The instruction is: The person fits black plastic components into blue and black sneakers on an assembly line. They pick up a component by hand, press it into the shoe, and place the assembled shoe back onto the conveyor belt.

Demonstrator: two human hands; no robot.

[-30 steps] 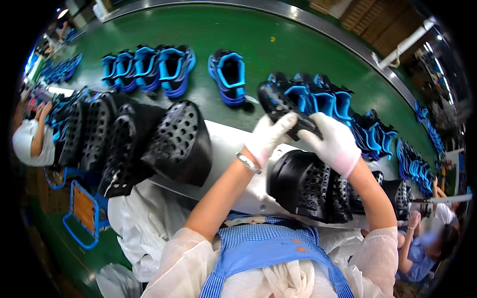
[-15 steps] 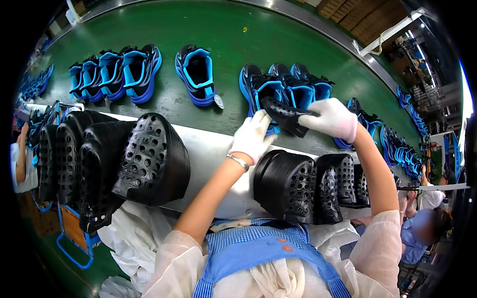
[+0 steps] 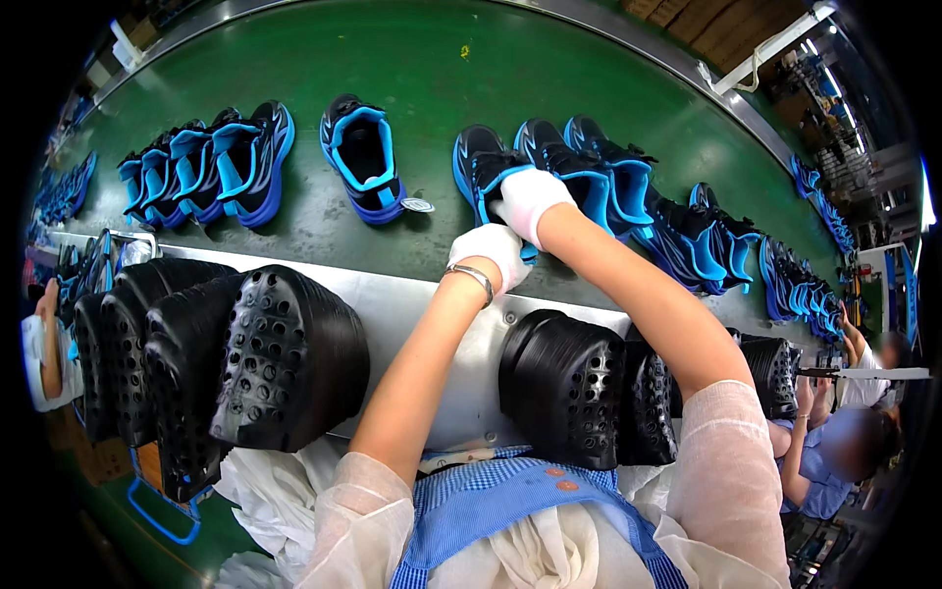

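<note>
A black sneaker (image 3: 481,149) with blue lining and a blue sole stands toe-away on the green belt, in front of me. My left hand (image 3: 496,247), in a white glove, is closed on its heel end. Over the shoe's opening, my gloved right hand (image 3: 530,201) bends downward, its fingertips inside and out of sight. The black perforated shoe insert seen earlier in this hand is hidden now. More sneakers (image 3: 567,162) stand close along the right side of this shoe.
Black perforated inserts are stacked on the metal ledge (image 3: 417,329), in a left pile (image 3: 289,353) and a right pile (image 3: 559,378). A single tagged sneaker (image 3: 363,162) and a row of sneakers (image 3: 257,162) stand to the left. Co-workers (image 3: 834,452) sit at right.
My right hand has moved left and down with the black insert, from beside the sneaker into its opening. The left hand stays at the heel. Shoes on the left appear shifted slightly left.
</note>
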